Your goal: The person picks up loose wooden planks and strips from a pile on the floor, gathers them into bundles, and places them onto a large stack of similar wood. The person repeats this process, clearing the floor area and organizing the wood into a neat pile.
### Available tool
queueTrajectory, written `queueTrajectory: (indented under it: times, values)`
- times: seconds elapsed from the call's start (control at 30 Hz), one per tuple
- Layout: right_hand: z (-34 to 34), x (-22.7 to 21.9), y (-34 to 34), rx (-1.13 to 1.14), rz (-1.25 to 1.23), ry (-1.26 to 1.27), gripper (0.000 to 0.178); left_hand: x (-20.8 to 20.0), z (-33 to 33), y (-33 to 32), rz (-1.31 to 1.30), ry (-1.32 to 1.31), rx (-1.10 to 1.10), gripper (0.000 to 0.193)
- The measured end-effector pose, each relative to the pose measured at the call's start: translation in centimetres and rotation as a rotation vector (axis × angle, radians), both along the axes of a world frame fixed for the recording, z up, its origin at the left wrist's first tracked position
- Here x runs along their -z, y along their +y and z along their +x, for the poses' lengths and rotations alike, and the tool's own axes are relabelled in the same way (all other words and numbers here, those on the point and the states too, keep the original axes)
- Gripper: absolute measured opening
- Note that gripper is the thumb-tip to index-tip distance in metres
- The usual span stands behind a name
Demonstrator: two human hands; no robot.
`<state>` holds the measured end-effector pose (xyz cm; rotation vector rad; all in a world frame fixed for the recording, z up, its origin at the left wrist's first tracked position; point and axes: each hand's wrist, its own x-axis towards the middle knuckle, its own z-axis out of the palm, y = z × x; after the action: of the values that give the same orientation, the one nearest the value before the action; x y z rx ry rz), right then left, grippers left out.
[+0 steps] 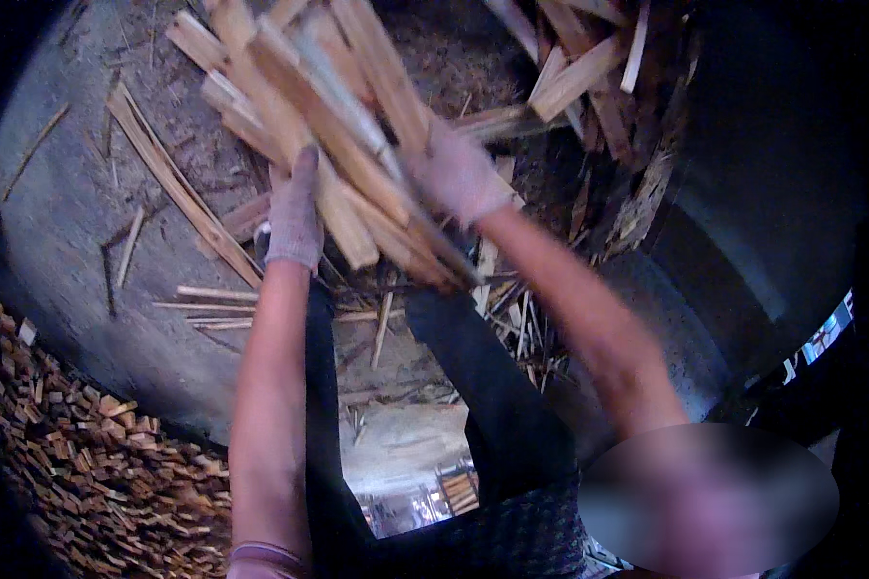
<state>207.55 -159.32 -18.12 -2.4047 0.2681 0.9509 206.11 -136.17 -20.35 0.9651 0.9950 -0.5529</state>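
Note:
A loose bundle of split firewood sticks point(343, 135) is held between my two hands, slanting from upper left to lower right above the ground. My left hand point(296, 212), in a pale knitted glove, grips the bundle's left side with its thumb over the wood. My right hand point(462, 176), gloved alike and blurred by motion, is closed against the right side. The fingers of both hands are partly hidden by the wood. Beneath my left hand, a reddish piece of wood point(246, 214) lies on the ground.
More split wood point(589, 82) lies in a heap at the far right. Long thin slats point(169, 169) and small sticks point(217, 309) are scattered on the grey ground point(58, 232). A large pile of cut wood point(106, 473) fills the lower left. My dark-trousered legs point(492, 386) stand below the bundle.

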Motion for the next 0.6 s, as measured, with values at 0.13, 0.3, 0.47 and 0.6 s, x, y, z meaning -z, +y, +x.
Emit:
queueTrajectory:
  times: [0.13,0.3,0.47,0.6]
  values:
    - [-4.8,-4.5,1.4,-0.154,-0.15,0.254,0.039,0.4,-1.4,1.4,0.064,-0.05,0.156,0.08]
    - [1.6,-7.3,-4.1,-0.341,-0.176,-0.187,0.041,0.9,-0.7,1.3,0.281,0.024,0.311,0.106]
    - [13.8,-10.7,-12.9,-0.093,-0.752,-0.806,0.073,0.6,-1.1,0.9,0.42,0.121,0.3,0.118]
    - [14.8,-6.4,-17.9,0.407,-0.654,-0.092,0.079,1.5,-1.9,0.1,0.407,0.064,0.333,0.091]
